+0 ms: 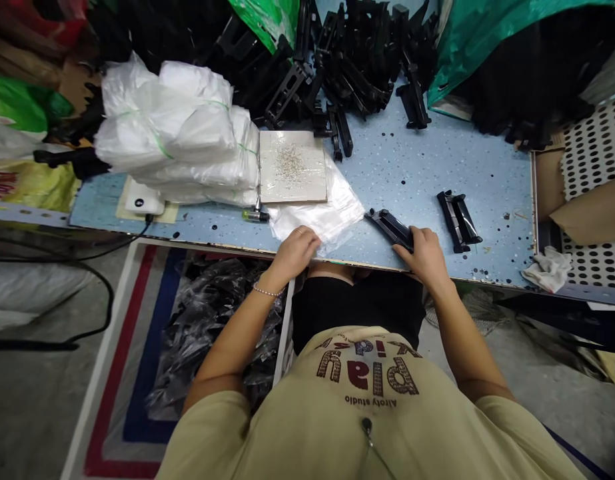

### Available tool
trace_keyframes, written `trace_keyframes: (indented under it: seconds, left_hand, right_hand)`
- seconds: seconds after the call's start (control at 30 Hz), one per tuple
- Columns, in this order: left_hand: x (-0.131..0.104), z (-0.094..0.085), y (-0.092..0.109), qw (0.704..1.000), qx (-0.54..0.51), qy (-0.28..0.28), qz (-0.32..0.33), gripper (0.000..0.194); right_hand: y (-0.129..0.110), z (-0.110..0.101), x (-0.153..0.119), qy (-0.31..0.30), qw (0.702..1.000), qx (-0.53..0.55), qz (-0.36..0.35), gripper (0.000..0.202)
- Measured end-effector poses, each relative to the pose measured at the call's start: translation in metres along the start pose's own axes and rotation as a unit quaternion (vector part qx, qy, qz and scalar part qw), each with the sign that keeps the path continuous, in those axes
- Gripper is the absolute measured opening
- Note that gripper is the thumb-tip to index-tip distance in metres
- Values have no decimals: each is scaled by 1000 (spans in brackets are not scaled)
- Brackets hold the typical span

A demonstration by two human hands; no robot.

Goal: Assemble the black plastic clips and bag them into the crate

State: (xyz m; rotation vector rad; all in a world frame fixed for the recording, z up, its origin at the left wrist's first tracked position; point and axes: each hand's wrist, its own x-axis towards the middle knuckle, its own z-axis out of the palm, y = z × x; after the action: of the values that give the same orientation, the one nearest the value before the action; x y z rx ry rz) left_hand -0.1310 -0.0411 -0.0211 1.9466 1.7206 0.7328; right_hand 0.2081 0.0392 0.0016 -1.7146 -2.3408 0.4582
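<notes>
My left hand (298,252) is at the table's front edge, its fingers closed on the near edge of a thin white plastic bag (340,210). That bag lies flat in a small stack, partly beneath a cardboard square (292,190) strewn with tiny pale bits. My right hand (427,255) grips the near end of a long black plastic part (391,228), which lies slantwise on the table. Right of that hand, a second black plastic part (458,221) rests apart on the blue surface.
Bundles of white plastic bags (172,127) stand at left, beside a white device (143,199) with a cable. Many black parts (357,73) are heaped at the back. A green bag (477,40) of parts stands back right. Below the table, a crate (212,313) holds bagged black parts.
</notes>
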Motion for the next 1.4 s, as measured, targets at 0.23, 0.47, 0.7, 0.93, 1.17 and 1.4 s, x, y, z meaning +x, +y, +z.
trace_keyframes:
  seconds: [0.23,0.47,0.7,0.93,1.17,1.4]
  left_hand:
    - [11,4,10,947,-266,52,-174,31]
    - [25,8,28,859,-456,64,-225,34]
    - [17,0,7,869,-431,150,-192,26]
    - [-3,-1,7,989,-16,143,46,29]
    - [-6,-4,26,986,-2,137,99,53]
    - [-33,20,63,975,-36,40,215,73]
  right_hand:
    - [-35,-7,-5,-141,816,537,160,47]
    - [-110,31,-5,-259,620,722,163,48]
    - [-100,42,24,-174,579,748,274,36]
    - [-70,10,-10,-203,611,733,220,42]
    - [-93,26,-33,-444,480,728,208,50]
    - [-117,48,-1,-224,689,661,197,31]
